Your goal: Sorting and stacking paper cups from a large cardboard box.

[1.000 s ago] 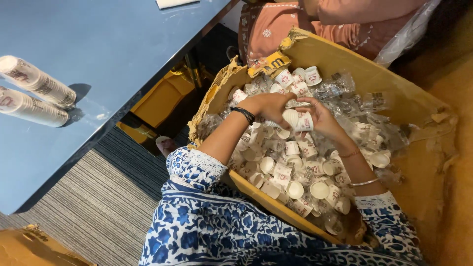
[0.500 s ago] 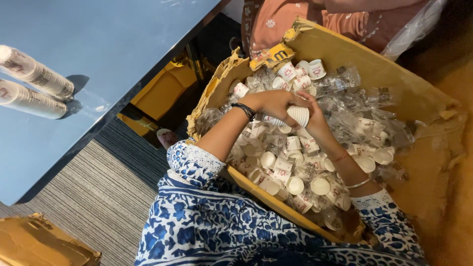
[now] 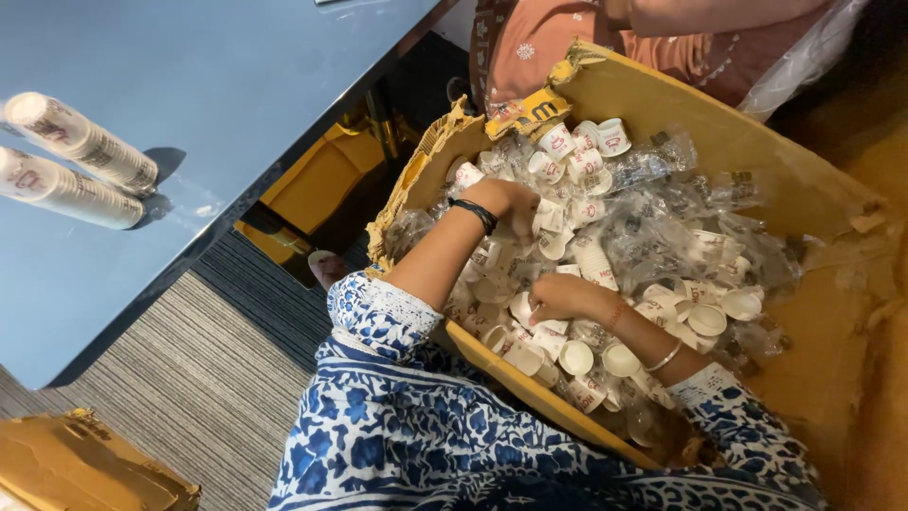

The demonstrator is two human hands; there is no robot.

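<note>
A large torn cardboard box [image 3: 719,123] holds several small white paper cups [image 3: 577,142] mixed with clear plastic wrap [image 3: 662,227]. My left hand [image 3: 506,201], a black band on its wrist, reaches into the cups near the box's left wall, its fingers curled down around cups. My right hand [image 3: 563,295], with a red thread and a bangle on the wrist, is curled on a cup closer to the box's near edge. Both sleeves are blue and white floral. A short stack of cups [image 3: 591,255] lies between the two hands.
A blue table [image 3: 208,114] stands on the left with two long stacks of cups [image 3: 80,142] lying on it. Another person in orange clothing [image 3: 567,47] sits behind the box. Yellow cardboard [image 3: 312,180] lies under the table, more cardboard [image 3: 85,473] at bottom left on the striped carpet [image 3: 189,378].
My right hand has let go of the cup stack it held high in the box and has drawn back toward me. My left hand stays near the box's left wall.
</note>
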